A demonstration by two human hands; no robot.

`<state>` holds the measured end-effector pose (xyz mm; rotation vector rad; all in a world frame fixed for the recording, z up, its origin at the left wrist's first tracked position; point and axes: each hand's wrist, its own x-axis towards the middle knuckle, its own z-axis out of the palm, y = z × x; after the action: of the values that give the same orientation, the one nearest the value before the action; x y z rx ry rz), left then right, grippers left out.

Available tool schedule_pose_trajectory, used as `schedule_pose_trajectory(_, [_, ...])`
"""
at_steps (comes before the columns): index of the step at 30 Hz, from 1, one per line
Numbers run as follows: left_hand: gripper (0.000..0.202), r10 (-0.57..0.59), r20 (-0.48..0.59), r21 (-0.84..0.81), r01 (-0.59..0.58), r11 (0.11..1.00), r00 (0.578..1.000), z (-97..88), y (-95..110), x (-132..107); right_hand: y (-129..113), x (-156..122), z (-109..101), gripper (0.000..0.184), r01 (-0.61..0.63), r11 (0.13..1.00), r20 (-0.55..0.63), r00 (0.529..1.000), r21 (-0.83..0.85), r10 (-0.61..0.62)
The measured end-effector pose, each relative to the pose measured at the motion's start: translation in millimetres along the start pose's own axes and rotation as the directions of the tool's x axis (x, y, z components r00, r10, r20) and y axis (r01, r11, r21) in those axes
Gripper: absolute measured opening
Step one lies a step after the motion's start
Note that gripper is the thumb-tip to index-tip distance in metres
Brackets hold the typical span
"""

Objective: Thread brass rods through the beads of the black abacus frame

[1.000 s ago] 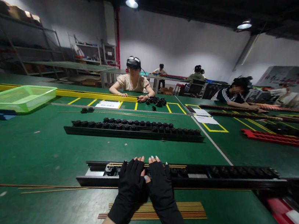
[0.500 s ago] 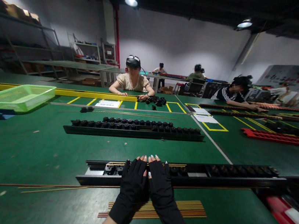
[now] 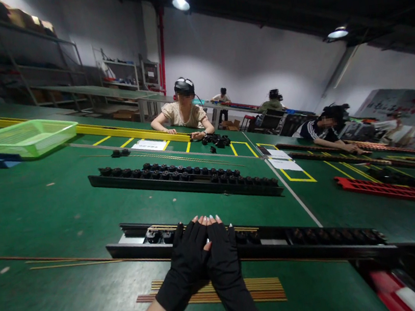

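Note:
Both my hands wear black fingerless gloves and lie side by side, fingers stretched flat, on top of a long black rail [image 3: 320, 245] that runs across the green table in front of me. My left hand [image 3: 190, 263] overlaps the thumb side of my right hand [image 3: 225, 269]. Small black parts sit in the rail's channel to either side of my hands. What lies under my palms is hidden. A flat bundle of thin brass-coloured strips [image 3: 267, 291] lies under my wrists, between me and the rail.
A second black rail [image 3: 183, 179] full of black parts lies farther back. Thin rods [image 3: 71, 261] stretch left. A green basket [image 3: 20, 138] and a yellow rail [image 3: 130, 131] sit at the far left. Other people [image 3: 184, 112] work across the table; a red rail [image 3: 394, 193] lies right.
My left hand has slid a little to the right, tighter against my right hand. The rail and the other things have stayed put.

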<state>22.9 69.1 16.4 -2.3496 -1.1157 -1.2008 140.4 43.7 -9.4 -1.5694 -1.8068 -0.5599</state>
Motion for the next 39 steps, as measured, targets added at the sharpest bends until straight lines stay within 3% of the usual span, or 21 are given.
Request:
schedule_pose_trajectory(5, [0.044, -0.007, -0.013, 0.007, 0.007, 1.0, 1.0, -0.1, 2, 1, 0, 1, -2, 0.059, -0.002, 1.0, 0.013, 1.0, -0.007, 0.002])
schedule_pose_trajectory(9, [0.045, 0.006, -0.013, 0.014, -0.005, 1.0, 1.0, 0.2, 0, 1, 1, 2, -4, 0.064, 0.028, 0.999, -0.044, 0.999, -0.036, -0.03])
schedule_pose_trajectory(12, [0.048, 0.023, -0.029, 0.026, -0.023, 0.999, 0.999, 1.4, 0, 0, 3, 4, -7, 0.065, -0.044, 0.997, -0.03, 0.999, -0.066, 0.043])
schedule_pose_trajectory(17, [0.05, 0.01, -0.019, 0.022, -0.009, 1.0, 1.0, 0.7, 1, 1, 9, 4, -9, 0.049, -0.05, 0.992, -0.031, 0.998, -0.113, 0.047])
schedule_pose_trajectory(23, [0.046, 0.023, -0.068, 0.021, -0.022, 1.0, 0.997, -0.4, 2, 2, 9, 4, -7, 0.044, -0.051, 0.992, -0.049, 0.998, -0.118, 0.046])
schedule_pose_trajectory(31, [0.048, 0.0, 0.004, 0.001, 0.0, 1.0, 1.0, 1.5, 1, -5, 18, 7, -16, 0.048, -0.032, 0.986, -0.074, 0.997, -0.162, 0.02])
schedule_pose_trajectory(34, [0.043, 0.059, 0.056, -0.044, -0.057, 0.997, 0.997, -3.5, 0, -5, 26, 7, -22, 0.046, -0.035, 0.976, -0.099, 0.995, -0.217, 0.013])
schedule_pose_trajectory(39, [0.039, 0.098, 0.047, -0.025, -0.097, 0.995, 0.994, -8.2, -1, -3, 31, 6, -23, 0.042, -0.006, 0.966, -0.096, 0.995, -0.26, -0.019])
